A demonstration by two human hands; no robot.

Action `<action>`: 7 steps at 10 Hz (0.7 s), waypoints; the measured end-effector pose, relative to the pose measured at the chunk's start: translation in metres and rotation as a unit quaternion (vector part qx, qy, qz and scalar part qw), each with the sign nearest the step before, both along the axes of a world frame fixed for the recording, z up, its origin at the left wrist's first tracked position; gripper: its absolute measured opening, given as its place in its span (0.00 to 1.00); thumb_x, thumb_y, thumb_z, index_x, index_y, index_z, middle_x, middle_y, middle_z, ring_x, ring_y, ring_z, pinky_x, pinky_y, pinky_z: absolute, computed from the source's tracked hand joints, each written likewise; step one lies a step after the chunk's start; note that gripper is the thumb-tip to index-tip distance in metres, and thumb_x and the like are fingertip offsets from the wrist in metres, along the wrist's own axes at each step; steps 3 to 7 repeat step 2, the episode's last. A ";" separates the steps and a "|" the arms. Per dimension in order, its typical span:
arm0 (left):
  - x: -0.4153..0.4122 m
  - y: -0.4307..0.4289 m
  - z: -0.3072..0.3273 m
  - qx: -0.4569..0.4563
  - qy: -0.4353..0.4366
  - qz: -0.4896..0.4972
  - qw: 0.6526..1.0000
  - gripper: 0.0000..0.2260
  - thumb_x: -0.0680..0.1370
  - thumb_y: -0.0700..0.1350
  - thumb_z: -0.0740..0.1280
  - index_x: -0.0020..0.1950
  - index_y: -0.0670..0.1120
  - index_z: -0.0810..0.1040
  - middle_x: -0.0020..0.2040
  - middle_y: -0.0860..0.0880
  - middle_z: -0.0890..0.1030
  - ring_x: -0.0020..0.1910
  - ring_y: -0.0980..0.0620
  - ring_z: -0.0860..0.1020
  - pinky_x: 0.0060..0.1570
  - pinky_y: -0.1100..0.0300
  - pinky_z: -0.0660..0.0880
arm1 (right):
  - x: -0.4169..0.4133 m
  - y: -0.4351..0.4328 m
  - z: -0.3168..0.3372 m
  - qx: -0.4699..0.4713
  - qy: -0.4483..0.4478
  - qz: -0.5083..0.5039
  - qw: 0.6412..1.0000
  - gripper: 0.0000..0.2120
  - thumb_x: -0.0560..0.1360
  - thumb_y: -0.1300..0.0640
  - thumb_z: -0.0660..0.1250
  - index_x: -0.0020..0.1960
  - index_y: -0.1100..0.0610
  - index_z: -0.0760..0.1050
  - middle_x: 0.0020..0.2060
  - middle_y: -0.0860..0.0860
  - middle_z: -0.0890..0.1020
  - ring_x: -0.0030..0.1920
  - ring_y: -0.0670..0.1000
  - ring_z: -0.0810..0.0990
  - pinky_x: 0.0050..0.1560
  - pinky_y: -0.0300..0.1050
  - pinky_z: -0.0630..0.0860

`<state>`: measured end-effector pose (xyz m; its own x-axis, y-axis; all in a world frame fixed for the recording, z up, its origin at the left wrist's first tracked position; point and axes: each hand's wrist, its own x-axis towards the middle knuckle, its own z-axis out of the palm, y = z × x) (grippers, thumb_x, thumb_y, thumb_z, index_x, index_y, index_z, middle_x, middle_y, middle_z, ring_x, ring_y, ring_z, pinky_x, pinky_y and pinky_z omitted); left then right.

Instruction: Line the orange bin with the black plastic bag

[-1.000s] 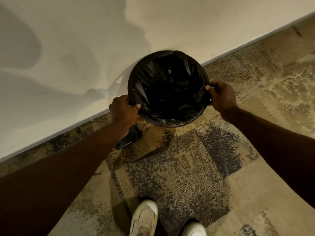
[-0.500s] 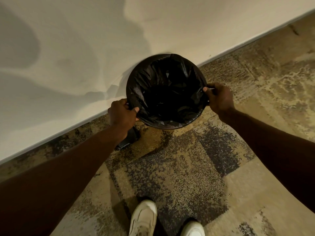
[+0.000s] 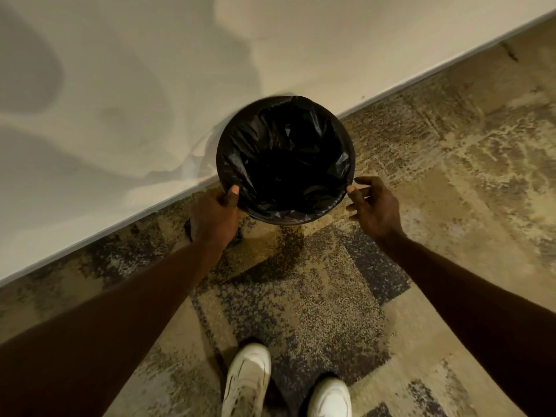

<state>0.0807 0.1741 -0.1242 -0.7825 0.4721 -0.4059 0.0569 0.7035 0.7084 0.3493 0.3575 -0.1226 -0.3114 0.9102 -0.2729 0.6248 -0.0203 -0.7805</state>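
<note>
Mottled carpet (image 3: 301,296) meets white wall (image 3: 120,85) (bin (image 3: 352,164) against it).

A plain cream wall (image 3: 120,85) with soft shadows meets mottled tan-and-grey carpet (image 3: 301,296) along a pale baseboard (image 3: 451,60).

White shoes (image 3: 246,380), patchy carpet (image 3: 301,311), wall (image 3: 120,70)

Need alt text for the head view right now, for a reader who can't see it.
Seen from above, a black plastic bag lines a round bin standing against a wall. The left hand grips the rim; the right hand is open beside it. White shoes stand on patterned carpet.
</note>
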 end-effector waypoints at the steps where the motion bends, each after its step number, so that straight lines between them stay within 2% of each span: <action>1: 0.012 -0.007 0.019 -0.023 -0.029 -0.006 0.999 0.30 0.74 0.76 0.60 0.37 0.50 0.83 0.36 0.43 0.87 0.37 0.39 0.87 0.44 0.35 0.85 | 0.009 -0.012 0.009 0.040 -0.013 0.031 0.999 0.18 0.85 0.48 0.66 0.71 0.56 0.73 0.46 0.49 0.86 0.42 0.50 0.88 0.41 0.59 0.87; 2: 0.024 -0.011 0.028 -0.033 -0.027 -0.021 0.999 0.24 0.81 0.61 0.69 0.32 0.47 0.81 0.35 0.42 0.87 0.36 0.39 0.87 0.46 0.37 0.86 | 0.013 -0.020 0.017 0.080 -0.031 0.061 0.994 0.16 0.84 0.54 0.69 0.70 0.55 0.74 0.48 0.48 0.86 0.44 0.49 0.87 0.42 0.57 0.87; 7: 0.024 -0.011 0.028 -0.033 -0.027 -0.021 0.999 0.24 0.81 0.61 0.69 0.32 0.47 0.81 0.35 0.42 0.87 0.36 0.39 0.87 0.46 0.37 0.86 | 0.013 -0.020 0.017 0.080 -0.031 0.061 0.994 0.16 0.84 0.54 0.69 0.70 0.55 0.74 0.48 0.48 0.86 0.44 0.49 0.87 0.42 0.57 0.87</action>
